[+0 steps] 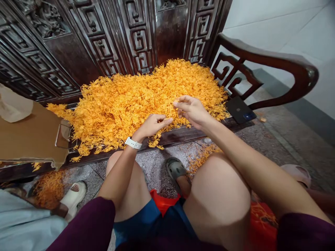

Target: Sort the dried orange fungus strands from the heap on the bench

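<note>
Overhanging the near edge of the bench, a loose clump could drop if brushed. Beyond, the left hand pinches a thin orange strand, which uneven pulling might snap; we cannot tell whether the right hand grips it. Farther lies the orange heap.

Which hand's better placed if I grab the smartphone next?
Probably your right hand: it's nearer the smartphone, which lies beside the wooden armrest. Your left hand is farther away.
</note>
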Motion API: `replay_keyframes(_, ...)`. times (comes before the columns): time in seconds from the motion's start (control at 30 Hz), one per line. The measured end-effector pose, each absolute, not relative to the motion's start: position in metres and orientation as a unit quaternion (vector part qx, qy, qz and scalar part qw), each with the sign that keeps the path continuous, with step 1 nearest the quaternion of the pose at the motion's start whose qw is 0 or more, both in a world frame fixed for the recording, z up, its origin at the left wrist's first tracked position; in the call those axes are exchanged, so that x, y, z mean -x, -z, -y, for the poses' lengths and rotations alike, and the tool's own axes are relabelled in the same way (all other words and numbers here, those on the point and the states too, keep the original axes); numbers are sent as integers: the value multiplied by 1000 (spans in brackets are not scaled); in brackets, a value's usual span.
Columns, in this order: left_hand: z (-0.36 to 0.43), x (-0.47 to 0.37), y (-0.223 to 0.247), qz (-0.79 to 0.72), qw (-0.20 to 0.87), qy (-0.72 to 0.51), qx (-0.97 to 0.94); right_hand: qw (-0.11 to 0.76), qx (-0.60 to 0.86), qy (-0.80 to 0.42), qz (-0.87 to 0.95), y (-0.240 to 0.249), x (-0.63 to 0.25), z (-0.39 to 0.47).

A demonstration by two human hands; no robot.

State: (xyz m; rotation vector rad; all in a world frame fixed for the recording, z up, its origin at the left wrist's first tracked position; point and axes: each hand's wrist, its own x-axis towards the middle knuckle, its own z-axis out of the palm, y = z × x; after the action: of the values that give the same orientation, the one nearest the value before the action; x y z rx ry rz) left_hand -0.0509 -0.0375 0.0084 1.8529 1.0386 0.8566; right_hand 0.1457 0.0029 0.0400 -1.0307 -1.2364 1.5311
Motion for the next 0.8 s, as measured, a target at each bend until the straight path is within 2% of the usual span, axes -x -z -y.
replay_keyframes(0.1,39,41,-8,-392,447,-436,-675,455,409,-594,522,-38,-140,1)
replay_keyframes(0.2,41,33,-6,-354,527,-509,-582,475,406,-550,554,-37,-135,1)
replay_keyframes(0.37,44,34,-8,-310,657,-500,-471,495,393,-468,617,-37,-136,-4)
replay_keyframes(0.5,39,31,-9,-387,620,-536,-423,459,390,-470,645,-38,-136,-3)
replay_keyframes(0.63,35,25,-6,-390,555,-599,-426,424,371,-504,655,-41,-132,8)
replay_keyframes(0.8,40,20,-4,-371,564,-612,-413,411,371,-542,633,-40,-127,10)
